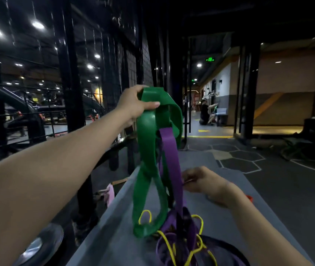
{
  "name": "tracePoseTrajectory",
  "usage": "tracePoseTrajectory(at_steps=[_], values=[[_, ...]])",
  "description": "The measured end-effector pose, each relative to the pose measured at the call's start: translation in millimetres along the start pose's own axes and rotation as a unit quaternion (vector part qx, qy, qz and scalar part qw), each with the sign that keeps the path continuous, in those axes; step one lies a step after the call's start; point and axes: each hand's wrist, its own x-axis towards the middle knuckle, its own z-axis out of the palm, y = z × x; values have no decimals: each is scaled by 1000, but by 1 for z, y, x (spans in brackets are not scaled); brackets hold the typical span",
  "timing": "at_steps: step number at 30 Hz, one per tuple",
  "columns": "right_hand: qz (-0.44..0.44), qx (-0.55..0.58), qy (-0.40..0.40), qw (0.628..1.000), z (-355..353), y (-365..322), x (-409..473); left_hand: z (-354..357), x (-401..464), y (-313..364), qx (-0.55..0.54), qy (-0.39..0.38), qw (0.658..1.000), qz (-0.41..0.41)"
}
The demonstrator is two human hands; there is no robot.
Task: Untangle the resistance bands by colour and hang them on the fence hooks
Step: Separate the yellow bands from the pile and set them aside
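Closest to me, at the near end of the grey bench point(114, 237), the heap of bands is very much a knot: thin yellow bands point(199, 246) loop in and out of a pile of purple bands point(172, 244), with what looks like a dark strap buried among them, though it is too murky to sort out. None of that has been pulled free, so I would say the job is in its early stage, with one colour being worked loose and nothing hung as far as I can see. A little further along the bench the right hand point(202, 184) is low beside the hanging strands, its fingers curled and pinching a thin bit of purple, which I judge belongs to the long purple band point(170, 150); the blur keeps me from being sure. That band climbs from the heap and threads through the wide green band point(147, 143), whose lower loops trail down to the bench and touch the pile. Higher and further off, the left hand point(133, 103) is raised at arm's length, fingers and thumb wrapped round the bunched top of the green band, holding it up. Beyond stands the black mesh fence point(112, 73); I cannot pick out any hooks on it in this gloom.
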Motion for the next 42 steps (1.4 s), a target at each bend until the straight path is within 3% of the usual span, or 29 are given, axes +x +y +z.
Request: tracePoseTrajectory(at_steps=[3,5,6,10,14,16,22,25,31,33,35,36,37,39,42], values=[[10,134,141,981,-7,-12,6,9,-5,-13,-52,-36,997,-36],[-1,137,232,963,-15,-23,13,14,-9,-24,-88,-59,993,-58],[-3,114,241,964,-16,-29,17,17,-11,-30,-106,-70,990,-68],[57,67,193,977,-2,-34,31,22,-20,-45,-172,-98,975,-104],[114,244,115,956,20,-27,38,17,-27,-50,-201,-127,963,-124],[105,317,129,934,23,-25,39,11,-28,-55,-199,-125,962,-138],[93,251,205,941,19,-27,44,-21,-36,-92,-171,-8,944,-283],[81,274,237,929,19,-23,42,-33,-54,-118,-166,-26,918,-360],[81,242,206,945,31,-13,35,-37,-81,-145,-160,-48,885,-435],[78,237,198,948,31,-12,34,-40,-83,-150,-31,-29,903,-427],[73,212,202,953,33,-11,34,-41,-81,-162,223,28,908,-353],[70,202,206,955,35,-11,34,-38,-85,-157,292,42,908,-297],[64,201,204,956,38,-12,35,-32,-89,-150,298,28,920,-253],[59,216,191,956,46,-14,37,-13,-102,-138,245,-91,946,-194],[44,198,170,964,56,-16,38,15,-125,-144,197,-211,931,-224]])
